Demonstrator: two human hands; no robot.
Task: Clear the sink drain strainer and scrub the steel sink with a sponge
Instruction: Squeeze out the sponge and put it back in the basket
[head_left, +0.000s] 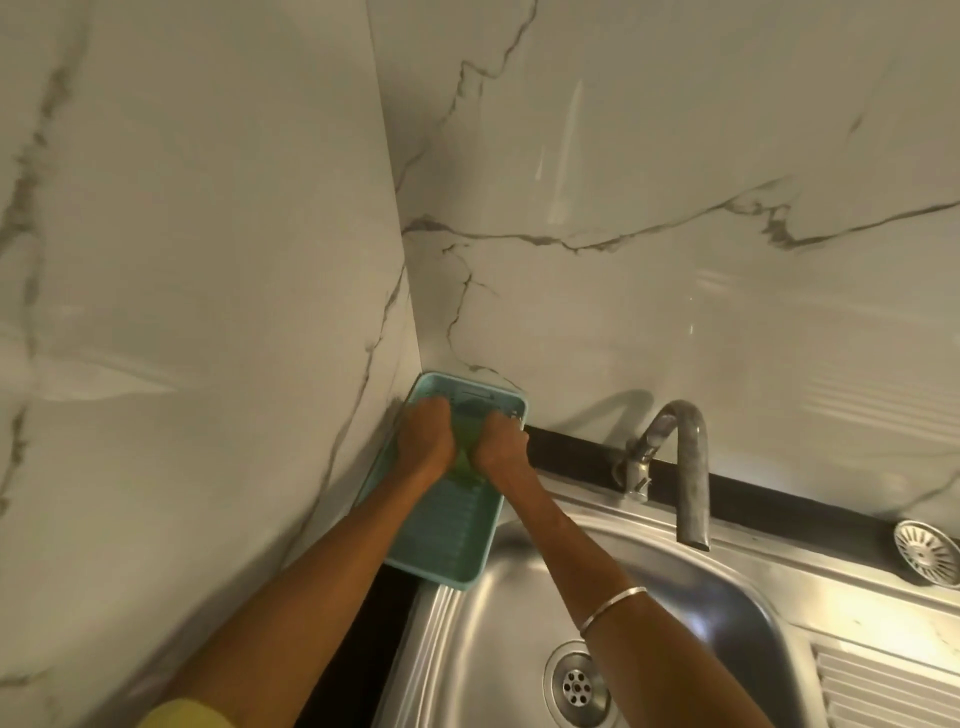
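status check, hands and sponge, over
Both hands, left and right, gripping green sponge over teal tray. Strainer out, on sink rim. Nothing in the way.

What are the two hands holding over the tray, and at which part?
Both the left hand and the right hand grip a green sponge, one on each side, over the teal tray.

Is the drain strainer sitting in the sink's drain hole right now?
No. The drain strainer lies on the sink rim, right of the tap.

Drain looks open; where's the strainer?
In the head view, the strainer lies at far right on the sink's back ledge, right of the faucet.
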